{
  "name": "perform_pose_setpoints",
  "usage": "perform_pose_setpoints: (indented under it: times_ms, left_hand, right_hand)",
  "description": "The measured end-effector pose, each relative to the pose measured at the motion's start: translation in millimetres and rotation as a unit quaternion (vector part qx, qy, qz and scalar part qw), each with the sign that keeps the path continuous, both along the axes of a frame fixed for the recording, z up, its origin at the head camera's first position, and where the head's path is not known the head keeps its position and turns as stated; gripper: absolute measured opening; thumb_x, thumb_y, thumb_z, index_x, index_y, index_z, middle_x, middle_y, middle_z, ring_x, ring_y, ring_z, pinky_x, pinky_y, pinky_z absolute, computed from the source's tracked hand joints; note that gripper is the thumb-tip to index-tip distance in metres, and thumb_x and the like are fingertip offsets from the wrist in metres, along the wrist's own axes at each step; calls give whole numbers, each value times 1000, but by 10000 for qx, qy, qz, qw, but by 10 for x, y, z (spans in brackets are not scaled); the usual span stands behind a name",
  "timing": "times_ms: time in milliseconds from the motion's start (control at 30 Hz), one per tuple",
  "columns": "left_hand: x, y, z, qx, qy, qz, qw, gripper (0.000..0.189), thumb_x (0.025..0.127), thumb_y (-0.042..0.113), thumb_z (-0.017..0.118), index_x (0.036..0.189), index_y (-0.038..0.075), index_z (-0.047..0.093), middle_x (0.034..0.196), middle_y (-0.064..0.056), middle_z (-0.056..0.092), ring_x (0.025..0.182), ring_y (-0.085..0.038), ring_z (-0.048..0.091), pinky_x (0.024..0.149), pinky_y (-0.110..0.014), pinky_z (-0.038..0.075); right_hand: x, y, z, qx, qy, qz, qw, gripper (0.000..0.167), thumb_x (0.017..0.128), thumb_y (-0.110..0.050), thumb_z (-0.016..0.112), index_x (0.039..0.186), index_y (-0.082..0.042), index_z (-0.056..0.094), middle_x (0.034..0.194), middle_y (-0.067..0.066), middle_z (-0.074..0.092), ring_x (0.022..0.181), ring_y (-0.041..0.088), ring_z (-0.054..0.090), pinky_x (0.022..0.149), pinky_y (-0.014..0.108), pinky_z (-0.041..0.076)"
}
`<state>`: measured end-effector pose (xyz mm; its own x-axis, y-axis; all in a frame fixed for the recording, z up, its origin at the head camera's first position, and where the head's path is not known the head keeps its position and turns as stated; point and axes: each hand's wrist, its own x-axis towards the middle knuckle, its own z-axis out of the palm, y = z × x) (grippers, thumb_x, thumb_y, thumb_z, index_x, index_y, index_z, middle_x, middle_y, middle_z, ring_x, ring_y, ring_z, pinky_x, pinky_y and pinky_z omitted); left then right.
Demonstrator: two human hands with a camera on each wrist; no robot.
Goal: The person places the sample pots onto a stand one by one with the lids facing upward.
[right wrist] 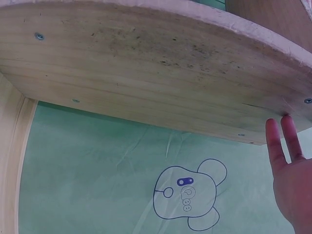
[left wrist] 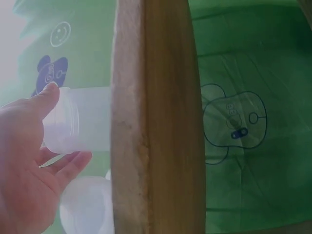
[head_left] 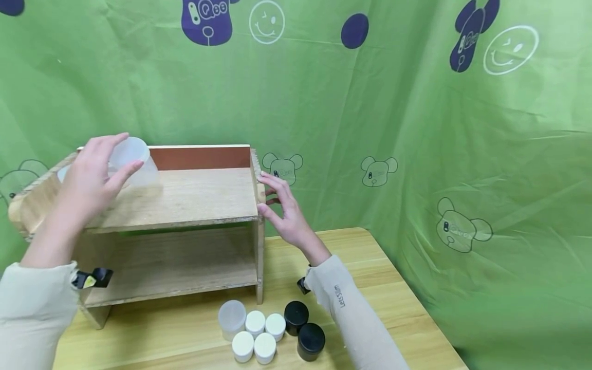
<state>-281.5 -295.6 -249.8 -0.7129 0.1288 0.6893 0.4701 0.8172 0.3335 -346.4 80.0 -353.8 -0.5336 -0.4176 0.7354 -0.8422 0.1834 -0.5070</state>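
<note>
A wooden two-tier shelf [head_left: 199,198] stands at the left of the table. Above its upper board my left hand [head_left: 88,180] grips a translucent plastic jar [head_left: 145,167], thumb on one side and fingers on the other. A second translucent container [left wrist: 87,207] shows below that hand in the left wrist view, partly hidden by the shelf's side panel [left wrist: 161,117]. On the far side, my right hand [head_left: 289,218] touches the shelf's right side panel [head_left: 260,241]. The right wrist view shows two straight fingers [right wrist: 276,146] reaching up to the panel's outer face.
In front of the shelf on the wooden table [head_left: 370,288] stand a translucent jar [head_left: 232,318], several small white-lidded jars [head_left: 255,322] and two black jars [head_left: 311,341]. A green printed cloth [head_left: 324,103] hangs behind and along the right.
</note>
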Motion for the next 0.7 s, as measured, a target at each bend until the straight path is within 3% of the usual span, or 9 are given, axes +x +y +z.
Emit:
perform_pose_setpoints:
  times_ms: [167, 367, 700]
  left_hand:
    - [-76, 8, 40, -192, -261, 130, 9994, 64, 107, 32, 58, 156, -3, 37, 153, -35, 40, 142, -55, 35, 119, -69, 26]
    - [-152, 53, 76, -612, -284, 388, 9970, 64, 107, 34, 57, 155, -3, 38, 151, -35, 43, 140, -55, 38, 115, -71, 30]
    - [-207, 73, 28, -1201, -286, 890, 9883, 65, 107, 39, 54, 153, -6, 40, 147, -35, 47, 134, -57, 41, 113, -70, 31]
  right_hand:
    - [-5, 9, 12, -31, 27, -8, 10000, 69, 103, -58, 51, 154, -13, 40, 166, 6, 32, 118, 33, 57, 99, 48, 56]
    - [-17, 10, 26, 0, 52, -11, 10000, 68, 104, -56, 51, 154, -13, 40, 166, 4, 32, 118, 35, 57, 99, 46, 56]
    - [-25, 3, -3, -7, 69, 74, 9999, 57, 105, -36, 57, 154, -13, 40, 166, 6, 32, 118, 37, 57, 98, 47, 56]
